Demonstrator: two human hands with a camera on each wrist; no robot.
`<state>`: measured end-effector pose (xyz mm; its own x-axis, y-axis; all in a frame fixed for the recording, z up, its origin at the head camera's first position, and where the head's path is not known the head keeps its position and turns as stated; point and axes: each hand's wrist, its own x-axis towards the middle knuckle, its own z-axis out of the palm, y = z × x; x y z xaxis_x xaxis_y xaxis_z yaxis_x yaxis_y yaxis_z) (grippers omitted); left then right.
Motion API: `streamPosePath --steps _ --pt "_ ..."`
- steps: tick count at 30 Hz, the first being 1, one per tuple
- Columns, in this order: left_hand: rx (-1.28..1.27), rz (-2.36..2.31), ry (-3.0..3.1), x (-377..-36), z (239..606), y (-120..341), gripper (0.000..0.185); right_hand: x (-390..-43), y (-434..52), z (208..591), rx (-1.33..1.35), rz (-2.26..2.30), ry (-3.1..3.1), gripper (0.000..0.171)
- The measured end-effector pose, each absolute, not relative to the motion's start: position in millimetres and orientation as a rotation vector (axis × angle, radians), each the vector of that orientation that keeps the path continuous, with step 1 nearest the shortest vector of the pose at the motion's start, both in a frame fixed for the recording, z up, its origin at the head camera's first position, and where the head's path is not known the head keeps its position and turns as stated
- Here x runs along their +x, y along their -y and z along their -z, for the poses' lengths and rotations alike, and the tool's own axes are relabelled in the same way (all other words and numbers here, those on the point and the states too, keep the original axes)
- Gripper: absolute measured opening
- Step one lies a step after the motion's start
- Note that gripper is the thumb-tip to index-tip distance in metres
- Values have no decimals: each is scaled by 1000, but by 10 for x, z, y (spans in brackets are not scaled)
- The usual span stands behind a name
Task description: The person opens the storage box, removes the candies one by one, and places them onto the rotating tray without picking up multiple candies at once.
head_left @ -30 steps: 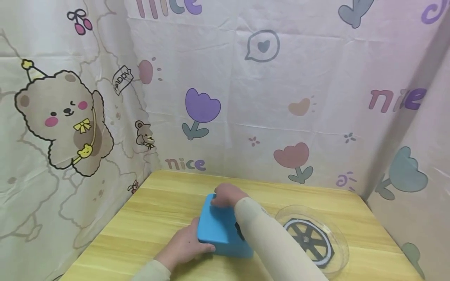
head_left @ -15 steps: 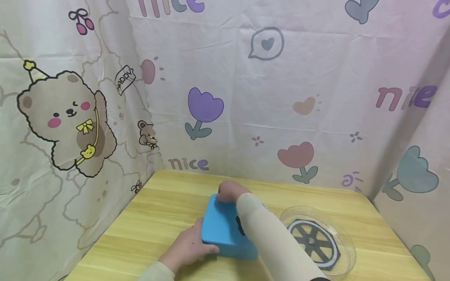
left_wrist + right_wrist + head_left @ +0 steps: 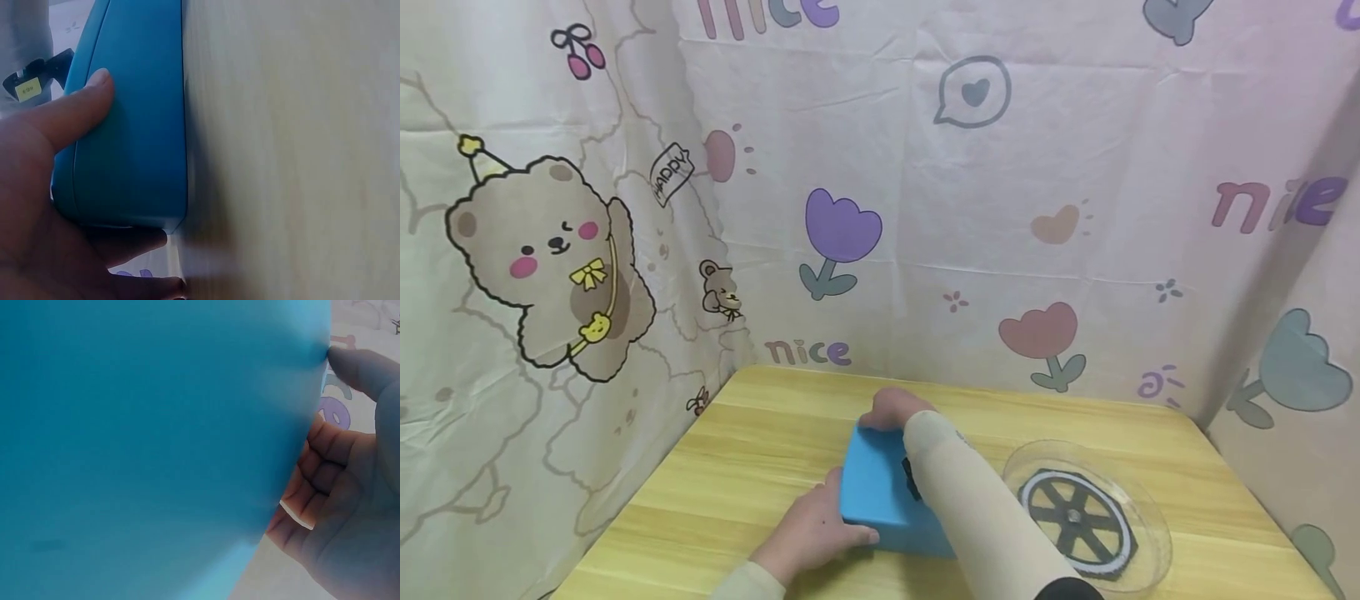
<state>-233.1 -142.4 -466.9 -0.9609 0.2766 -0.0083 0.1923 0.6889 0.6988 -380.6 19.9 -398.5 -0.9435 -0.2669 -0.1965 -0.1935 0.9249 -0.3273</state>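
A blue lidded box (image 3: 880,487) lies on the wooden table, its lid seam running along the side in the left wrist view. My left hand (image 3: 816,529) grips its near left corner. The thumb (image 3: 90,103) lies across the front side and lid seam, the other fingers round the left side. At the far edge, my right hand (image 3: 895,408) holds the box. In the right wrist view, its thumb (image 3: 353,365) presses the edge of the blue surface (image 3: 156,425), while the other fingers curl behind it, partly hidden. My right forearm covers the box's right part.
To the right stands a round clear dish (image 3: 1150,500) holding a dark spoked wheel shape with a white ring (image 3: 1078,521). The wooden table (image 3: 760,433) ends at a patterned curtain (image 3: 925,208) behind. Curtains also hang on both sides.
My right hand's fingers have moved from the top of the box at its far left corner to its far edge. The left hand keeps its grip. The head view has shifted slightly.
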Motion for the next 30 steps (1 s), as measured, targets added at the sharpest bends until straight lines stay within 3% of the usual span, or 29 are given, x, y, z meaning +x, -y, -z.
streamPosePath --steps 9,17,25,30 --pt "366 -1123 -2780 -2340 4633 1375 114 -3822 -220 3970 -247 420 -2804 68" --pt "360 -1101 -2746 -2320 4660 1377 116 -3824 -246 4060 -140 416 -2751 63" --pt "366 -1087 -2751 -2308 4662 1354 117 -3857 -283 4059 -175 405 -2727 70" --pt "369 -1071 -2775 -2334 4641 1363 118 -3844 -269 3999 -216 407 -2764 62"
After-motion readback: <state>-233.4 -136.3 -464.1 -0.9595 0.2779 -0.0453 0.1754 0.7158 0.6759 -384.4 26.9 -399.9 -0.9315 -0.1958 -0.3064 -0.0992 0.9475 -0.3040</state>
